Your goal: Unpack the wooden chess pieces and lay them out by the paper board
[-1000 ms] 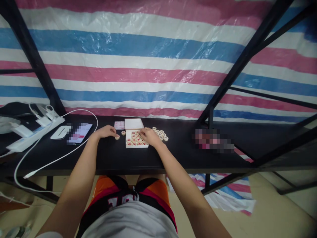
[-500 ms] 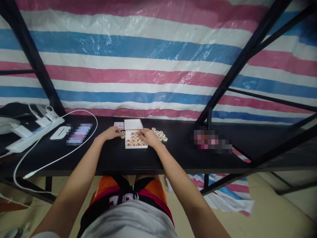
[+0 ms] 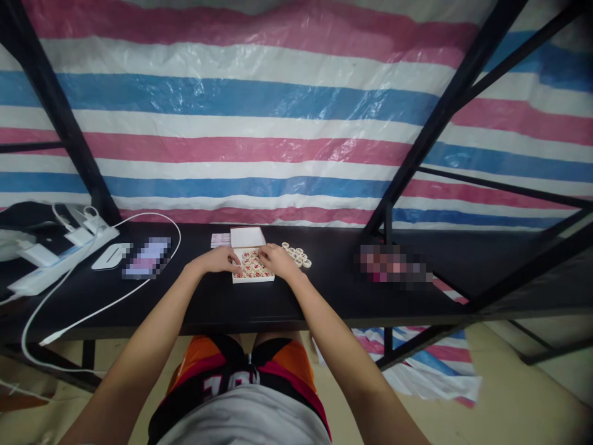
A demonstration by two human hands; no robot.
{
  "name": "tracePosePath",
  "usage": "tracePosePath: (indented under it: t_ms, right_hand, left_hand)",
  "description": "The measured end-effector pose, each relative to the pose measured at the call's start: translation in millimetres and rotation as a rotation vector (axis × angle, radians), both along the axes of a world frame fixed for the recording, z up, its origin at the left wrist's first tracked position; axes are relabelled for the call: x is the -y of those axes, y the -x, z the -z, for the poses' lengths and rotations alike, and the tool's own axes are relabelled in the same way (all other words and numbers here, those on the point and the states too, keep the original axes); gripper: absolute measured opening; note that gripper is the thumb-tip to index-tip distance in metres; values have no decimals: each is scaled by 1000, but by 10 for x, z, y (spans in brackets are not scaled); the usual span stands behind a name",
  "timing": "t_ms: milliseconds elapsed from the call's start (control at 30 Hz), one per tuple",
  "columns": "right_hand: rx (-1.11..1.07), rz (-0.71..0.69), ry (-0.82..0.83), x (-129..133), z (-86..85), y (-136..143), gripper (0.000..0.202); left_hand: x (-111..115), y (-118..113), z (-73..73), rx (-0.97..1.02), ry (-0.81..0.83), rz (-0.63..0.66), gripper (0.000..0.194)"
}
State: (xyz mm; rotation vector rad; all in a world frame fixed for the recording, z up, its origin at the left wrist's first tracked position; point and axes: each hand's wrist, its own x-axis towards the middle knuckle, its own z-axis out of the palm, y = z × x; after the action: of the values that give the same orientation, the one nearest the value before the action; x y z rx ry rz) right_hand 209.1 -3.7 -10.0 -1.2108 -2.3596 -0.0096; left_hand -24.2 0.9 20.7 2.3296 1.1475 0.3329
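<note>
A small white box (image 3: 252,279) stands on the black table, with several round pieces (image 3: 254,266) marked in red inside it. Its lid (image 3: 248,237) lies open behind it. Over the box's left side is my left hand (image 3: 224,259), fingers bent down at the pieces; whether it grips one is too small to tell. My right hand (image 3: 274,258) reaches over the box's right side, its fingers together at the pieces, their tips partly hidden. Beside the box on the right lie several loose round pieces (image 3: 299,254) with dark marks. A pink and white card (image 3: 220,240) is behind my left hand.
On the left are a white power strip (image 3: 60,259) with chargers, a white cable (image 3: 106,307), a white flat device (image 3: 110,256) and a blurred phone-like object (image 3: 148,258). A blurred object (image 3: 389,262) lies at the right. Black metal posts rise at both sides.
My left hand has moved right, from a round piece beside the box to over the box's left side. My right hand stays at the box. The view has shifted slightly.
</note>
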Motion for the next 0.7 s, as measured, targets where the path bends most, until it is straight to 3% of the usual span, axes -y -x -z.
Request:
tracePosePath:
  t_ms: [267,433,500,700]
  right_hand:
    - [7,5,2,6,13,-5,16]
    - [-6,-7,11,22,-2,2,17]
    - [-20,-10,14,21,-1,4,18]
    - [-35,-18,14,23,18,-8,19]
  left_hand:
    - [36,-82,-48,117,-1,33,26]
    - [19,85,-119,378,50,-83,28]
    - [3,213,-131,433,116,-116,28]
    - [-62,378,-9,291,424,-84,29]
